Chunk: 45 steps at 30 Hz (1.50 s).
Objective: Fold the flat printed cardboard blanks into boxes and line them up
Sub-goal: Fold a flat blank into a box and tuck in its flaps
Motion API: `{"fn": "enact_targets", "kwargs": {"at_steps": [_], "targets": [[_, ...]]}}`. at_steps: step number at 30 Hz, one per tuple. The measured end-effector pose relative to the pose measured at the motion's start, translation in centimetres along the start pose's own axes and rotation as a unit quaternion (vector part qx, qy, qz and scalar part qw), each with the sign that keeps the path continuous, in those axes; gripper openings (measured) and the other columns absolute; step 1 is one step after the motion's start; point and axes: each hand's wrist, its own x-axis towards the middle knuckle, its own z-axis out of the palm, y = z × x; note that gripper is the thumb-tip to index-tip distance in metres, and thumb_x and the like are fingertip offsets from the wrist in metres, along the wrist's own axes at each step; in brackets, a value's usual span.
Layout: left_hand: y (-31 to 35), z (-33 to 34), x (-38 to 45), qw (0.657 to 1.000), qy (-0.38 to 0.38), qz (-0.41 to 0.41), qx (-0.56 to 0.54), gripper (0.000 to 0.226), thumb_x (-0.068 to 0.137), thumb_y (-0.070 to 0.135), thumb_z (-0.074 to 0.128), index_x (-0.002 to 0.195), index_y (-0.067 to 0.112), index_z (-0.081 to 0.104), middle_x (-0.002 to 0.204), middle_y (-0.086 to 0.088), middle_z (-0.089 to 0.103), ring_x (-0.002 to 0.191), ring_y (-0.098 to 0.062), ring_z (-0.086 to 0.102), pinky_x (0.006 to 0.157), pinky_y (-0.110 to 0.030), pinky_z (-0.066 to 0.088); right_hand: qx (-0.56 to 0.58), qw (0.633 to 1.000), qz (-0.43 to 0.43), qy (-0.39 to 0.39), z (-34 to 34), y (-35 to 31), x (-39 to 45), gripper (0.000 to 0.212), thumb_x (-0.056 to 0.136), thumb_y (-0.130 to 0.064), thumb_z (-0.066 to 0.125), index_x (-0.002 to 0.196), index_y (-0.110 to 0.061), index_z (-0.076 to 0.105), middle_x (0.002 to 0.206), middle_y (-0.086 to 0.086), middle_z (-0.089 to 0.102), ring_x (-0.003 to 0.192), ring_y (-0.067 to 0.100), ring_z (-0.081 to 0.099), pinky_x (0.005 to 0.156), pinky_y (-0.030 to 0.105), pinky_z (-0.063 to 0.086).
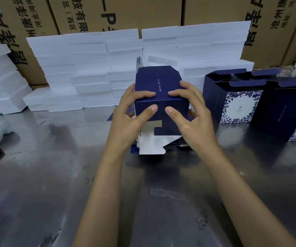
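Both hands (125, 113) grip matte navy cardboard box (158, 86)

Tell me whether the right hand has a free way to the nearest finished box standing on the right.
Probably yes, once it lets go. The right hand now grips the half-folded box with the left hand. The finished box stands just beside it on the metal table, nothing between.
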Motion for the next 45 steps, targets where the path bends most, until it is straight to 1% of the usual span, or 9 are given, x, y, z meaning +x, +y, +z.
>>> {"fn": "enact_targets", "kwargs": {"at_steps": [6, 12, 15, 17, 23, 29, 34, 39, 45], "targets": [[-0.6, 1.7, 0.0, 0.998, 0.061, 0.022, -0.002, 0.020, 0.088, 0.004, 0.073, 0.106, 0.013, 0.074, 0.146, 0.001, 0.052, 0.145, -0.020, 0.038, 0.111, -0.046, 0.044, 0.047, 0.998, 0.007, 0.032, 0.9, -0.5, -0.3, 0.025, 0.089, -0.009, 0.076, 0.104, -0.029, 0.073, 0.150, -0.003, 0.042, 0.140, 0.009, 0.043, 0.108, 0.018, 0.041], [-0.6, 1.8, -0.1, 0.999, 0.042, 0.025, -0.010, 0.013, 0.090, 0.005, 0.071, 0.103, 0.006, 0.074, 0.128, 0.002, 0.065, 0.135, -0.021, 0.051, 0.107, -0.046, 0.048, 0.031, 0.997, 0.011, 0.063, 1.4, -0.6, -0.1, 0.021, 0.089, -0.010, 0.076, 0.093, -0.031, 0.073, 0.139, -0.003, 0.051, 0.138, 0.016, 0.045, 0.114, 0.037, 0.041], [-0.3, 1.9, 0.0, 0.998, 0.052, 0.034, -0.016, 0.012, 0.090, 0.001, 0.070, 0.101, 0.002, 0.073, 0.130, -0.006, 0.063, 0.124, -0.015, 0.060, 0.100, -0.034, 0.053, 0.036, 0.998, 0.006, 0.044, 1.0, -0.6, -0.1, 0.020, 0.089, -0.009, 0.076, 0.100, -0.025, 0.075, 0.142, -0.001, 0.050, 0.137, 0.013, 0.046, 0.110, 0.022, 0.040], [-0.5, 1.7, 0.0, 0.998, 0.045, 0.030, -0.013, 0.014, 0.090, 0.001, 0.070, 0.103, 0.002, 0.074, 0.131, -0.005, 0.063, 0.127, -0.018, 0.057, 0.103, -0.039, 0.051, 0.032, 0.999, 0.005, 0.040, 0.7, -0.5, 0.1, 0.020, 0.089, -0.007, 0.076, 0.103, -0.021, 0.076, 0.142, 0.001, 0.051, 0.137, 0.012, 0.047, 0.106, 0.014, 0.039], [-0.8, 0.9, 0.2, 0.997, 0.059, -0.024, -0.039, 0.022, 0.084, 0.002, 0.076, 0.105, 0.005, 0.077, 0.143, -0.005, 0.058, 0.140, -0.023, 0.047, 0.111, -0.052, 0.042, 0.039, 0.999, 0.012, 0.030, 0.5, -0.2, 0.2, 0.021, 0.089, -0.006, 0.076, 0.104, -0.021, 0.076, 0.142, -0.002, 0.052, 0.135, 0.008, 0.049, 0.108, 0.023, 0.043], [-0.8, 0.3, 0.2, 0.996, 0.058, -0.037, -0.049, 0.024, 0.083, 0.006, 0.078, 0.104, 0.017, 0.078, 0.140, 0.000, 0.061, 0.134, -0.015, 0.053, 0.111, -0.049, 0.042, 0.061, 0.997, 0.024, 0.040, -0.2, 0.4, 0.4, 0.018, 0.090, -0.005, 0.075, 0.099, -0.020, 0.073, 0.142, -0.004, 0.054, 0.130, 0.003, 0.053, 0.100, 0.051, 0.051], [-0.5, 0.2, 0.1, 0.995, 0.066, -0.026, -0.068, 0.023, 0.084, 0.000, 0.075, 0.099, 0.017, 0.078, 0.134, 0.001, 0.065, 0.125, -0.013, 0.060, 0.108, -0.046, 0.047, 0.085, 0.996, 0.024, 0.019, -0.5, 0.4, 0.4, 0.021, 0.093, -0.005, 0.072, 0.105, -0.022, 0.074, 0.146, -0.007, 0.052, 0.131, -0.005, 0.050, 0.102, 0.036, 0.053], [0.1, 0.2, 0.0, 0.998, 0.045, -0.041, 0.012, 0.035, 0.086, 0.007, 0.076, 0.113, 0.029, 0.072, 0.134, 0.009, 0.063, 0.119, -0.010, 0.063, 0.103, -0.040, 0.052, 0.094, 0.995, 0.029, 0.010, -0.7, 0.9, 0.5, 0.024, 0.095, -0.006, 0.069, 0.112, -0.022, 0.073, 0.149, -0.007, 0.052, 0.135, -0.001, 0.050, 0.107, 0.037, 0.050], [0.4, -0.8, 0.1, 0.989, 0.143, -0.010, 0.023, 0.030, 0.091, 0.010, 0.071, 0.117, 0.026, 0.069, 0.116, 0.005, 0.073, 0.104, -0.007, 0.069, 0.086, -0.025, 0.054, 0.176, 0.976, 0.112, 0.062, -1.6, 1.7, 1.1, 0.036, 0.097, -0.037, 0.056, 0.132, -0.042, 0.061, 0.140, -0.027, 0.056, 0.135, 0.000, 0.049, 0.115, 0.035, 0.040]]}}
